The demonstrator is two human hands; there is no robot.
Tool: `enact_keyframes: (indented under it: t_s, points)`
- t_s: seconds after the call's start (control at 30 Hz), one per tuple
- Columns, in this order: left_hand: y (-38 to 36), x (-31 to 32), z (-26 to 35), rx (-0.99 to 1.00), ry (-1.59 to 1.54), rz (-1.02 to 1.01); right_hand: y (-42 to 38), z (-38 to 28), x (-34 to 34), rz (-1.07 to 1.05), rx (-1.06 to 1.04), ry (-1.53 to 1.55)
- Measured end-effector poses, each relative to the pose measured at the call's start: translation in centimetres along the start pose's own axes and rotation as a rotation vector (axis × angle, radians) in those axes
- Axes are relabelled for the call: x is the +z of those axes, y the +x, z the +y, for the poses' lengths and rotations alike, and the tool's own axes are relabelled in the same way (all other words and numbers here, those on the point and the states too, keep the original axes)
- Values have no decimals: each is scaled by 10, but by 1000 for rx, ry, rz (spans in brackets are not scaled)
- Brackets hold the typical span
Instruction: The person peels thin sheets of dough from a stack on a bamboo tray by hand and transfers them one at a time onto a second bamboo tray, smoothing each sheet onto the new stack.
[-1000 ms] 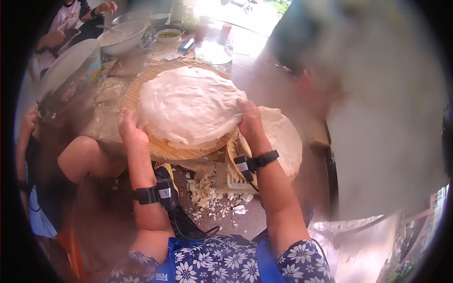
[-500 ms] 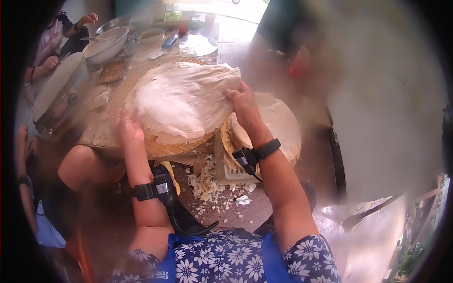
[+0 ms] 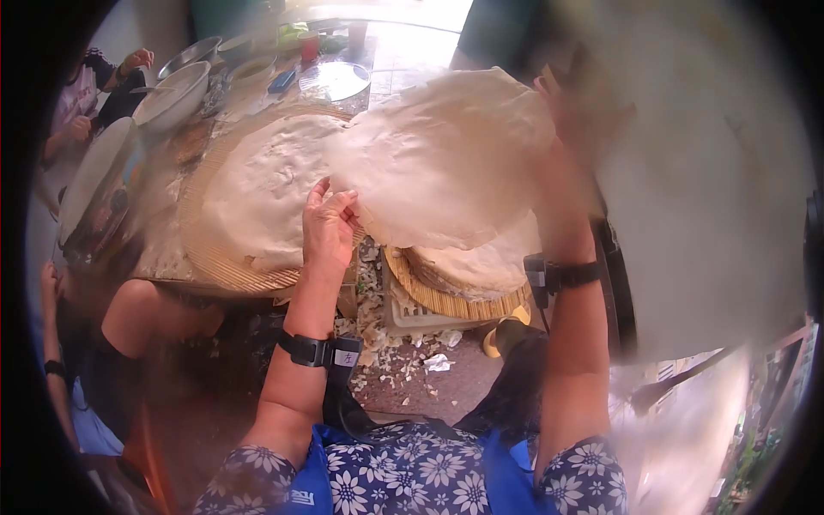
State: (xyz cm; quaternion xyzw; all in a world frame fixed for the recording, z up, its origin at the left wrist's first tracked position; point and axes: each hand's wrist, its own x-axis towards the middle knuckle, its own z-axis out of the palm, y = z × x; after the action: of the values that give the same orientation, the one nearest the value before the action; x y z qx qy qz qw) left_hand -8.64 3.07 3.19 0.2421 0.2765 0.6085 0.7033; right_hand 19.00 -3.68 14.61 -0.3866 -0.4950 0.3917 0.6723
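Observation:
A thin, pale, round flatbread [image 3: 446, 159] hangs stretched between my two hands, above the gap between two stacks. My left hand [image 3: 330, 225] pinches its left edge between thumb and fingers. At the far right edge is my right hand [image 3: 558, 142], closed on the sheet, though a smear on the lens blurs most of its fingers. Left of the sheet, a floury stack of flatbreads [image 3: 266, 189] lies on a round woven mat [image 3: 202, 232]. Partly hidden under the raised sheet, a second stack [image 3: 481, 268] rests on a smaller woven mat [image 3: 459, 302].
A pale crate [image 3: 408, 319] stands under the smaller mat, with flaky scraps [image 3: 412, 365] on the floor. White bowls [image 3: 176, 96], a silver disc [image 3: 335, 80] and a red cup [image 3: 309, 47] stand further back. Another person's hand [image 3: 137, 60] shows at left. A large pale surface [image 3: 704, 197] fills the right.
Both hands have lifted the top flatbread off the left stack and carried it right, towards the smaller mat. The sheet now spreads open between them, and the left stack is uncovered.

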Motion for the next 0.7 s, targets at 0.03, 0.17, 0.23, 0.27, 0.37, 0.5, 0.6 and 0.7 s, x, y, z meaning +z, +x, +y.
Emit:
enact_keyframes:
  t_s: [0.03,0.17,0.23,0.27,0.37,0.5,0.6,0.7]
  points:
    - [-5,9,-13,-46,28,-22,-5,-2,-20,53,65,31]
    - [-18,23,-77,-222,145,-123,-19,32,-120,237,259,52]
    - [-14,13,-114,-325,208,-132,-24,76,-166,280,316,2]
    - [-14,7,-131,-384,246,-108,-28,99,-186,304,344,-22]
    - [-11,-15,-173,-533,386,-34,-40,154,-220,359,370,-345]
    - [-9,-18,-183,-579,431,-10,-49,178,-230,467,399,-583]
    - [-12,-13,-176,-589,487,20,-46,168,-227,499,348,-546]
    - [-9,-18,-179,-584,494,29,-39,151,-209,481,287,-547]
